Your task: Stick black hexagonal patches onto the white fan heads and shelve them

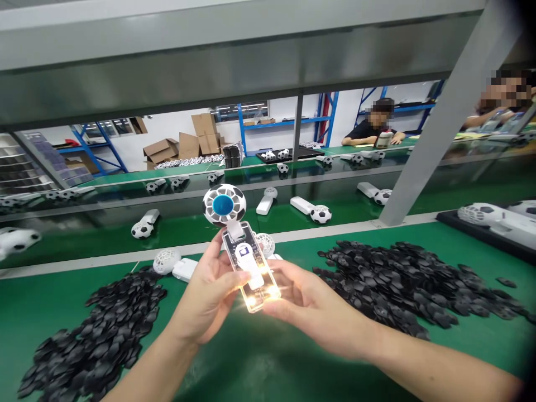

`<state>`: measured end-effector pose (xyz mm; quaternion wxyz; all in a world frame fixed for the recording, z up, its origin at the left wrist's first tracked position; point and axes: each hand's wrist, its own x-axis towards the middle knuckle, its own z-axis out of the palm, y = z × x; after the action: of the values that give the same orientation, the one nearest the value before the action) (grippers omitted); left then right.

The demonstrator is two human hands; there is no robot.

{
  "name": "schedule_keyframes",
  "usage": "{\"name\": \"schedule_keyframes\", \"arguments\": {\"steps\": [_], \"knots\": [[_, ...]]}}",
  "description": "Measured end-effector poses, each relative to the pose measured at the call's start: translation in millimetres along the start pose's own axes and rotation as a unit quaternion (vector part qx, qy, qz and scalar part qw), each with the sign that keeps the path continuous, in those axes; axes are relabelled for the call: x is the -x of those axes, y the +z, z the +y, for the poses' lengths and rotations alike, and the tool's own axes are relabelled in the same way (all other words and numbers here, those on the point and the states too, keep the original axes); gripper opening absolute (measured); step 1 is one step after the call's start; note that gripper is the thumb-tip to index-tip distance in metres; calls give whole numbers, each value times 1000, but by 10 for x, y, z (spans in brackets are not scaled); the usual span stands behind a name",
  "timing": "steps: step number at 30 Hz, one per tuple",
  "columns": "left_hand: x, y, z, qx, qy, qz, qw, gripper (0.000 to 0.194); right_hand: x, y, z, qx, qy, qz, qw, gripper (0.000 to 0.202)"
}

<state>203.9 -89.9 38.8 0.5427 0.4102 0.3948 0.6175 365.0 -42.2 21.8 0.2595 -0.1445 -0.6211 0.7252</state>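
Head view is filled mostly by a green bench, with a conveyor belt running behind it from 9 to 3 o'clock.

Two big heaps of small black plastic pieces are spread on the bench: one pile at about 8 o'clock of the hands, the other pile at 3 o'clock. Finished football-pattern fans are scattered along the belt at 12 o'clock, and a black tray at 2 o'clock is loaded with a few white fan bodies. Cardboard boxes are stacked far back at 11 o'clock, contents can't be told.

A handheld fan is held up over the bench, dead centre, football head with blue hub pointing to 12 o'clock, clear handle lit up bright at the bottom end. It's gripped by the left hand along the handle's left edge, thumb and fingers closed on it, while the lower end is pinched by the right hand.

Looks like a function check: light is on, so the unit is probably being tested. Next move would likely call for a steady grip and a press on the handle's button.

Two white fan parts are lying just behind the hands.
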Motion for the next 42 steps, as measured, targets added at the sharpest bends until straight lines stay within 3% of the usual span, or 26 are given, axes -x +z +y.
{"name": "schedule_keyframes", "arguments": {"steps": [22,28,42], "knots": [[-13,-18,-48,-2,-8,13,1000,66,-4,-19,19,43,5,-1,999,35],[-22,-44,-39,2,-17,-26,1000,61,-3,-14,-15,46,12,8,999,35],[-8,-14,-34,9,-24,-3,1000,57,32,-4,-21,68,10,17,998,33]]}}
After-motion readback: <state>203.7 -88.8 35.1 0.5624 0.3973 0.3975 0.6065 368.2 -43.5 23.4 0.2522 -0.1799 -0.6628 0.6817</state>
